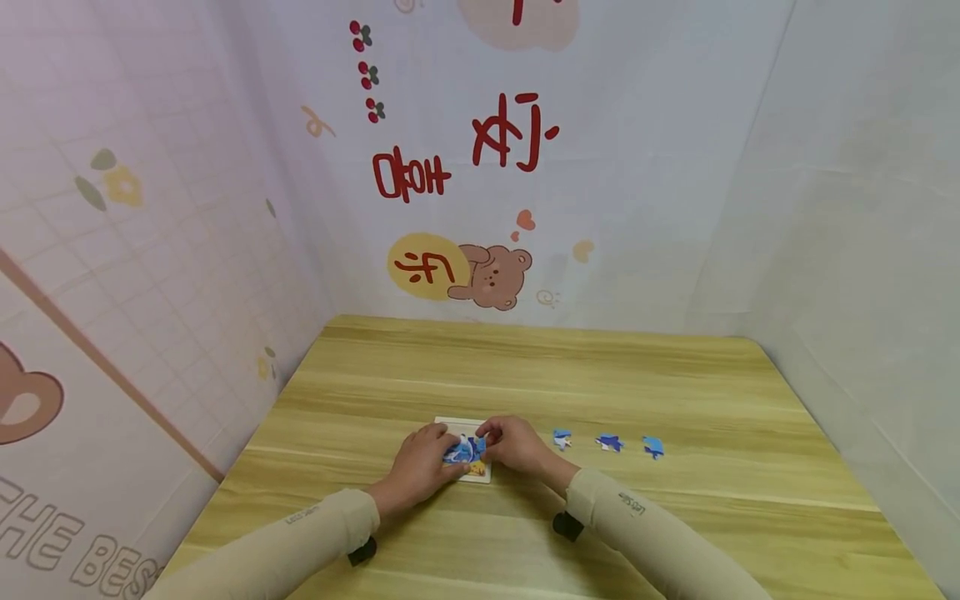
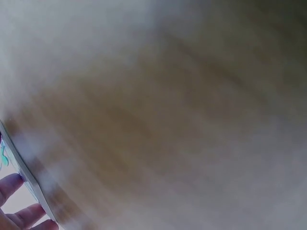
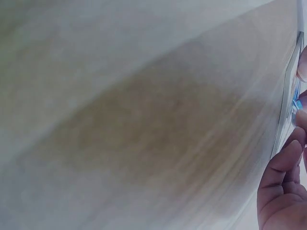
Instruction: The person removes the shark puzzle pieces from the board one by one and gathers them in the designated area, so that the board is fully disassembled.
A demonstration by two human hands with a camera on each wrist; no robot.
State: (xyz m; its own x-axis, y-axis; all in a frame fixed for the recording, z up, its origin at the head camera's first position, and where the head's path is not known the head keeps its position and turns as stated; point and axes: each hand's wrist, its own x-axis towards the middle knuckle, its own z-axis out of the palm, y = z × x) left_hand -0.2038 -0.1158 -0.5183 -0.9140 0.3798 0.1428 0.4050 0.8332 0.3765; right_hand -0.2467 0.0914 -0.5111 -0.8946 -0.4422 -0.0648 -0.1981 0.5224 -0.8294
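Note:
A small jigsaw puzzle in a white-edged frame point(image 1: 482, 479) lies on the table, with blue, white and yellow artwork partly covered by both hands. The left hand point(image 1: 422, 462) rests on its left side; in the left wrist view, the fingertips point(image 2: 29, 213) lie along the frame's edge. On the right side, the right hand point(image 1: 517, 443) pinches a blue puzzle piece point(image 3: 298, 104) between thumb and fingers, low over the frame. Whether that piece touches the rest of the picture is hidden by the fingers.
Three loose blue-and-white puzzle pieces lie in a row to the right: the nearest piece point(image 1: 562, 438), the middle piece point(image 1: 609, 442) and the farthest piece point(image 1: 653, 447). Printed cloth walls point(image 1: 637, 208) stand around the wooden table point(image 1: 540, 375) at the back and sides.

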